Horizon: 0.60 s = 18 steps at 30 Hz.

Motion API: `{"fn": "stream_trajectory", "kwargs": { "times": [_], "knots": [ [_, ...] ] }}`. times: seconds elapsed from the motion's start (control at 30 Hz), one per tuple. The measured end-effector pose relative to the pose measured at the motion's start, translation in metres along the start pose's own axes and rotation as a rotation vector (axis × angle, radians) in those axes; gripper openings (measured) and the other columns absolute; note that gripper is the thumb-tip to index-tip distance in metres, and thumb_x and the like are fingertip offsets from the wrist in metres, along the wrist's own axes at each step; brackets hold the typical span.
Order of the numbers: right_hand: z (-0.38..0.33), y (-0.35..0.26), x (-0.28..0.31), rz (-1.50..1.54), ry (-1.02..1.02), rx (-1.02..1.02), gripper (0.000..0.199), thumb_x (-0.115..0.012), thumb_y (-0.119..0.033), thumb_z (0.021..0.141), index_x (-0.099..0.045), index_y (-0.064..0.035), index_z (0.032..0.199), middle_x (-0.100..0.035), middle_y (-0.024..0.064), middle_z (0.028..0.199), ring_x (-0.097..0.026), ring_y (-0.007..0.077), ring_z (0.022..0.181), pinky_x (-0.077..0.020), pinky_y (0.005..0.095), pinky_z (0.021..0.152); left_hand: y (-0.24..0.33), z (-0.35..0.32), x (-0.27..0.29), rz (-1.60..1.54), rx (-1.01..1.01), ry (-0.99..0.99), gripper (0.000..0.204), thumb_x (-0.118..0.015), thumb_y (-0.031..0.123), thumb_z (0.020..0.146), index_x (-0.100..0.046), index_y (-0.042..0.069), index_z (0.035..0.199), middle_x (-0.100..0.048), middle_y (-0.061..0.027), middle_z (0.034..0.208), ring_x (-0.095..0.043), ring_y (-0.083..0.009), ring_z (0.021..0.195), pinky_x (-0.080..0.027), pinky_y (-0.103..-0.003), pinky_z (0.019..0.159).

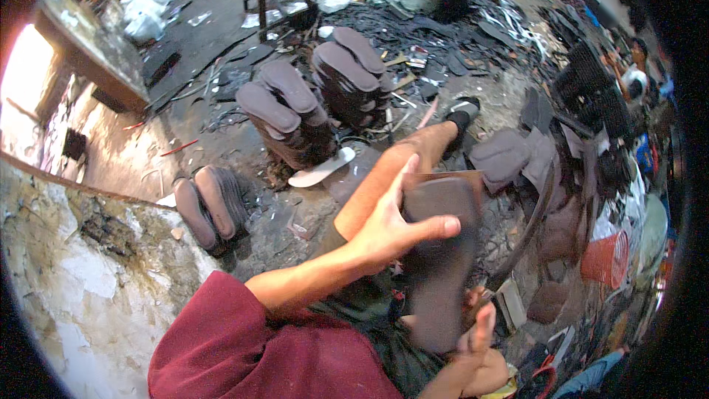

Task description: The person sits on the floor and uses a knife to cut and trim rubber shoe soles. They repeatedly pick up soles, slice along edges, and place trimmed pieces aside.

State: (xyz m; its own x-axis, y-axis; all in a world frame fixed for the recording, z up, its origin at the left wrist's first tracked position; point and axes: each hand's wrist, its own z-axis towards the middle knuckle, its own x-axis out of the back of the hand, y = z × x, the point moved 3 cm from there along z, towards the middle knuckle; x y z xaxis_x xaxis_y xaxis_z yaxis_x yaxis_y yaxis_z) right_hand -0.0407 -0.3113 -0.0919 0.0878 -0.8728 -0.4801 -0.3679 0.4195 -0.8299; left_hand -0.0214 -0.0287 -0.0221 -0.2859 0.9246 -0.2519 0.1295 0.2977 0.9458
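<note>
My left hand (402,225) grips a dark grey shoe sole (442,251) near its upper end, the thumb lying across the face and the other fingers largely hidden behind. A brown edge (473,178) shows along the top of the sole. Beside the lower end of the sole is my right hand (476,343), blurred, its fingers bent around a small dark thing (484,298) that I cannot make out. Close to those fingers, a long curved dark strip (526,242) runs up to the right; whether it touches the hand is unclear.
Tall stacks of soles (277,100) (348,59) stand on the floor ahead, a smaller stack (213,205) at left. A pale sole (323,168) lies by them. Dark scraps (509,155) cover the right side, near a red basket (605,258). A peeling wall (81,281) borders the left.
</note>
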Motion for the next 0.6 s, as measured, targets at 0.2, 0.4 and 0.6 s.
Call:
{"fn": "stream_trajectory", "kwargs": {
  "times": [0.2, 0.4, 0.6],
  "knots": [
    [-0.046, 0.01, -0.006, -0.782, 0.271, 0.086, 0.046, -0.051, -0.019, 0.102, -0.043, 0.0011, 0.142, -0.06, 0.0088, 0.088, -0.059, 0.0174, 0.081, -0.048, 0.0298, 0.073, -0.01, 0.0, 0.018, -0.345, 0.383, -0.177, 0.036, -0.077, 0.018, 0.087, -0.062, 0.006, 0.118, -0.07, -0.004, 0.104, -0.067, -0.0123, 0.092, -0.055, -0.03, 0.082],
    [-0.101, 0.033, 0.008, -0.961, -0.018, 0.302, 0.03, -0.059, -0.011, 0.093, -0.064, -0.0064, 0.122, -0.059, 0.0169, 0.099, -0.058, 0.0324, 0.087, -0.0489, 0.0399, 0.078, -0.032, -0.01, 0.037, -0.289, 0.633, -0.15, 0.036, -0.073, 0.026, 0.089, -0.063, 0.005, 0.117, -0.072, -0.0047, 0.101, -0.071, -0.015, 0.084, -0.058, -0.03, 0.078],
    [-0.112, 0.049, 0.005, -1.024, 0.063, 0.181, 0.033, -0.06, -0.006, 0.087, -0.067, -0.0067, 0.119, -0.059, 0.0162, 0.097, -0.059, 0.0309, 0.083, -0.0498, 0.0398, 0.071, -0.036, -0.008, 0.04, -0.27, 0.623, -0.103, 0.034, -0.073, 0.027, 0.089, -0.063, 0.006, 0.114, -0.072, -0.0047, 0.097, -0.07, -0.0148, 0.08, -0.058, -0.031, 0.074]
  ]
}}
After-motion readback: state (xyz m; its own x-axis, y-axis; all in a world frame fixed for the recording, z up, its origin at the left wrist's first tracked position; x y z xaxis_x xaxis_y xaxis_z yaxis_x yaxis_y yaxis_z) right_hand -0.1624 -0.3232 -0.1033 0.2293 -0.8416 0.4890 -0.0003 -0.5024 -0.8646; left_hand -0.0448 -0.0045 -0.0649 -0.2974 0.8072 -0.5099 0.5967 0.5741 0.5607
